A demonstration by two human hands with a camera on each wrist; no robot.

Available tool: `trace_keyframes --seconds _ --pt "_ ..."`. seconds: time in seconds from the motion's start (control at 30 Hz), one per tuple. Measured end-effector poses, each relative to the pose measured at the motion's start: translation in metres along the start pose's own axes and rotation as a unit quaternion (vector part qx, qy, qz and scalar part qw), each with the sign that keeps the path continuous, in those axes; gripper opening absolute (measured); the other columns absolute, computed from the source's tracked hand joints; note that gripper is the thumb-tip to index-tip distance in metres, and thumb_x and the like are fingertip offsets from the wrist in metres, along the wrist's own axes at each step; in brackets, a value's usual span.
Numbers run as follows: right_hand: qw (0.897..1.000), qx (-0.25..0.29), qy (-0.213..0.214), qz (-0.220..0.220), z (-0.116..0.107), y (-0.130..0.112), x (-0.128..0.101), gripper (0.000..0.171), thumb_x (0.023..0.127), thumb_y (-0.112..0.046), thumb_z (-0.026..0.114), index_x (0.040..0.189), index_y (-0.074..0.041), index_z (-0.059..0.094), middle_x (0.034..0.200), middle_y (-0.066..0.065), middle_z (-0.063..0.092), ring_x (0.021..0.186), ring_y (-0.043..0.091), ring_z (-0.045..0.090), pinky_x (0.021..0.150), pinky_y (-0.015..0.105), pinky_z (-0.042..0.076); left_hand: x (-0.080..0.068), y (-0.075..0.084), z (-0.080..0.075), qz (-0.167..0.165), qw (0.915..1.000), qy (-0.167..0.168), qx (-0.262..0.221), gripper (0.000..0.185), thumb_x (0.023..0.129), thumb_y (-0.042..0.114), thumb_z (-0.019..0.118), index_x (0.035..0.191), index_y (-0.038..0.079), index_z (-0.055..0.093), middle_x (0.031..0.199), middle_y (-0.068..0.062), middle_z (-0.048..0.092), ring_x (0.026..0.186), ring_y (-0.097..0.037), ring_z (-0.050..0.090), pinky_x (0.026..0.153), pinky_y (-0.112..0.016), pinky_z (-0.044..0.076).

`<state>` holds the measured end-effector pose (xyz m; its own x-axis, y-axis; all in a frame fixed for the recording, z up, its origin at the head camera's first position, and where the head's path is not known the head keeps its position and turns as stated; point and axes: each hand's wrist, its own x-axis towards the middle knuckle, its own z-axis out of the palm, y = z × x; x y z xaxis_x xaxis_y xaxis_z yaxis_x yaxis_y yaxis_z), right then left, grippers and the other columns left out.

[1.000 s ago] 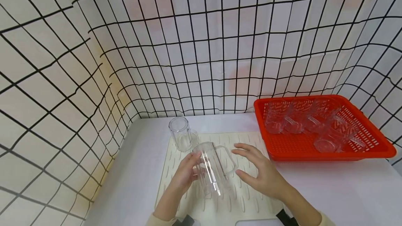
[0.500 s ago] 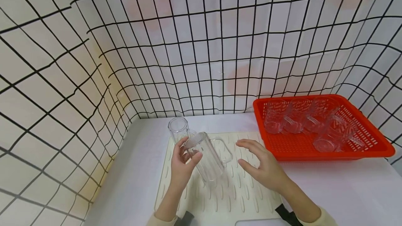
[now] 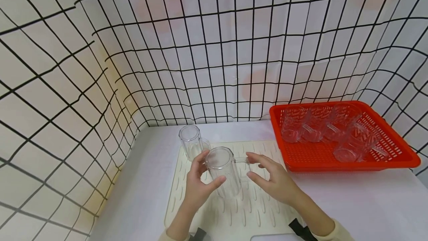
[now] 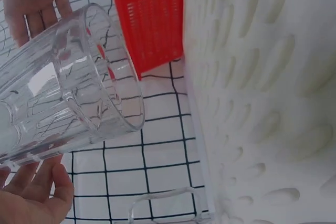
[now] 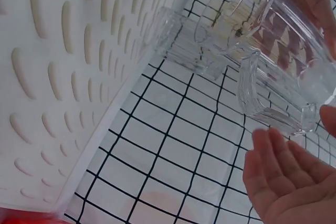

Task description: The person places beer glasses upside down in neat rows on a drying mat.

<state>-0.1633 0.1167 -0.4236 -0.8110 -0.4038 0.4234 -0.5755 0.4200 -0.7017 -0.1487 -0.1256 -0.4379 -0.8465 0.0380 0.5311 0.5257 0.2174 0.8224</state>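
The left hand (image 3: 197, 187) grips a clear ribbed mug (image 3: 223, 172), fingers and thumb curled round its body. The mug is upright over the cream drying mat (image 3: 200, 215), mouth up, handle pointing to the person's right. From the head view it cannot be told whether its base touches the mat; the left wrist view shows it tilted against the mat.

The right hand (image 3: 272, 181) holds nothing. Its fingers are relaxed and spread, just beside the mug's handle; contact cannot be confirmed.

A second clear mug (image 3: 191, 142) stands upright on the far left corner of the mat, just behind the held one and apart from it.

A red perforated basket (image 3: 311, 157) sits on the white table (image 3: 367, 203) to the right of the mat, with several clear mugs (image 3: 321, 127) lying in it
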Motion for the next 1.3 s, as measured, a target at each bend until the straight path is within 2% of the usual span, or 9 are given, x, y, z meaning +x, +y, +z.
trace_keyframes --seconds 0.1,0.2,0.43,0.53,0.73,0.9,1.07,1.3 --pt "0.999 0.013 -0.025 0.016 -0.001 -0.001 0.000 0.037 0.095 -0.015 0.063 0.131 -0.004 0.060 0.115 0.004 0.070 0.099 0.016 0.066 0.084 0.034 0.056 -0.002 -0.014 -0.001 0.014 0.9995 -0.025 -0.011 0.078 0.073 0.002 0.084 0.139 -0.003 0.043 0.130 -0.020 0.056 0.108 -0.021 0.062 0.091 -0.036 0.051" --pt "0.999 0.017 -0.046 0.021 -0.002 0.000 0.000 0.030 0.097 -0.016 0.061 0.124 -0.004 0.065 0.110 0.005 0.072 0.093 0.014 0.068 0.080 0.032 0.057 -0.003 -0.020 -0.003 0.018 0.9982 -0.052 -0.025 0.077 0.075 0.008 0.084 0.140 0.000 0.043 0.132 -0.017 0.056 0.109 -0.024 0.062 0.091 -0.037 0.052" --pt "0.998 0.028 -0.055 0.006 0.001 0.011 -0.003 0.025 0.095 -0.013 0.063 0.117 -0.002 0.067 0.104 0.004 0.073 0.086 0.009 0.069 0.079 0.028 0.057 0.001 -0.024 -0.007 -0.028 0.9922 -0.106 -0.059 0.079 0.079 0.007 0.081 0.145 0.009 0.039 0.140 -0.012 0.051 0.120 -0.026 0.056 0.097 -0.034 0.048" --pt "0.998 0.033 -0.048 0.002 0.004 0.016 -0.004 0.024 0.094 -0.010 0.063 0.116 -0.001 0.067 0.104 0.005 0.073 0.085 0.009 0.068 0.078 0.027 0.057 0.002 -0.029 -0.008 -0.039 0.9893 -0.119 -0.075 0.078 0.079 0.008 0.081 0.144 0.007 0.038 0.142 -0.012 0.050 0.125 -0.025 0.053 0.100 -0.033 0.046" --pt "0.998 0.053 -0.032 -0.005 0.008 0.019 -0.004 0.022 0.093 -0.006 0.064 0.114 0.001 0.067 0.102 0.006 0.072 0.084 0.017 0.069 0.076 0.026 0.057 0.006 -0.039 -0.009 -0.044 0.9836 -0.139 -0.107 0.077 0.079 0.010 0.082 0.142 0.003 0.038 0.142 -0.013 0.049 0.129 -0.018 0.049 0.103 -0.031 0.043" --pt "0.998 0.052 -0.024 0.004 0.012 0.021 -0.003 0.020 0.093 -0.008 0.064 0.112 -0.001 0.068 0.099 0.005 0.072 0.083 0.018 0.069 0.074 0.026 0.058 0.010 -0.043 -0.010 -0.049 0.9801 -0.148 -0.123 0.077 0.080 0.009 0.080 0.143 0.001 0.037 0.143 -0.016 0.047 0.130 -0.018 0.048 0.104 -0.030 0.042" --pt "0.999 0.043 0.001 0.012 0.016 0.024 -0.001 0.019 0.091 -0.005 0.066 0.110 -0.002 0.069 0.098 0.005 0.072 0.083 0.016 0.069 0.073 0.027 0.058 0.015 -0.045 -0.009 -0.064 0.9816 -0.149 -0.101 0.078 0.081 0.007 0.079 0.146 0.004 0.036 0.148 -0.015 0.043 0.136 -0.022 0.041 0.107 -0.033 0.038" --pt "0.998 0.039 0.051 0.011 0.022 0.031 0.005 0.020 0.087 0.002 0.068 0.107 0.001 0.069 0.095 0.008 0.072 0.084 0.014 0.069 0.076 0.027 0.057 0.029 -0.051 -0.006 -0.059 0.9819 -0.165 -0.073 0.077 0.084 0.007 0.077 0.149 0.006 0.035 0.151 -0.013 0.040 0.138 -0.028 0.038 0.109 -0.044 0.036"
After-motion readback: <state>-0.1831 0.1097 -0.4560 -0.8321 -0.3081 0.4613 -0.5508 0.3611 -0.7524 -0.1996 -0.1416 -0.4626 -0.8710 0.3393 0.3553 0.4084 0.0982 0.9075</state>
